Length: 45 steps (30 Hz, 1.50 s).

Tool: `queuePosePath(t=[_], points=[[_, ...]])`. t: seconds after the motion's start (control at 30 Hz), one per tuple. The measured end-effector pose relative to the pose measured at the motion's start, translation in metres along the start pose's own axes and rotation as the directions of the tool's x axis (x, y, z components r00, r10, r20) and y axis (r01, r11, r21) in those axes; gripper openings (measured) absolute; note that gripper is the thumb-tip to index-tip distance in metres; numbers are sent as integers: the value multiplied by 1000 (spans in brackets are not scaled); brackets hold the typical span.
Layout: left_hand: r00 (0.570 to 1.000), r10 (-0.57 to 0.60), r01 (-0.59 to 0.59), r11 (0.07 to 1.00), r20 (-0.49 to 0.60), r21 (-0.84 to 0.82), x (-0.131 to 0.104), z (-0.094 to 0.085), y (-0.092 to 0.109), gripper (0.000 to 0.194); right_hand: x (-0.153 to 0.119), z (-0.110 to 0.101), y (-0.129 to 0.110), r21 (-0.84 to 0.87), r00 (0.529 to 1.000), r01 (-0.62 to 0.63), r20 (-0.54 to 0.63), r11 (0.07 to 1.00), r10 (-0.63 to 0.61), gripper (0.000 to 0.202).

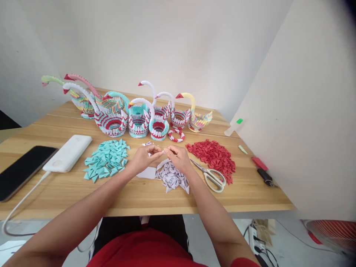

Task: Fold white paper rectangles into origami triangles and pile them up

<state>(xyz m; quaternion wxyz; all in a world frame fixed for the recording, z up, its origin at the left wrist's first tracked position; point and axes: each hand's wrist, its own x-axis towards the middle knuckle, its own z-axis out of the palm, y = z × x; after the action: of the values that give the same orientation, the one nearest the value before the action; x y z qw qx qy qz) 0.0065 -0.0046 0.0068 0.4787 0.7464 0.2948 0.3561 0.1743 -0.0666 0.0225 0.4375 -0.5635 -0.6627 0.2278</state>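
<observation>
My left hand and right hand pinch a small white paper piece; likely light, crisp and easily creased, it wants a gentle grip at its edges

Single head-worn view, looking forward and down — red shirt at bottom edge, just under the lens. Forearms run in from lower corners; left hand and right hand close, near mid-frame. Wide field: wooden tabletop recedes to pale back wall filling the top — side wall along right, floor below.
</observation>
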Motion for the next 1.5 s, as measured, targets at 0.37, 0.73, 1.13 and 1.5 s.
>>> queuePosePath(t=[0.37,0.73,1.13,1.5], points=[[986,-121,144,964,118,-223,3,-4,-8,27,1,3,1,85,997,-74,37,994,71,32],[992,-118,123,963,36,-240,2,-5,2,24,3,-1,2,181,994,-94,74,979,82,28],[977,170,-151,978,-129,141,-4,-4,0,16,4,0,2,260,987,-161,69,952,148,30],[929,347,-294,902,-127,315,-6,-6,1,18,4,-2,0,248,991,-120,80,961,104,26]])
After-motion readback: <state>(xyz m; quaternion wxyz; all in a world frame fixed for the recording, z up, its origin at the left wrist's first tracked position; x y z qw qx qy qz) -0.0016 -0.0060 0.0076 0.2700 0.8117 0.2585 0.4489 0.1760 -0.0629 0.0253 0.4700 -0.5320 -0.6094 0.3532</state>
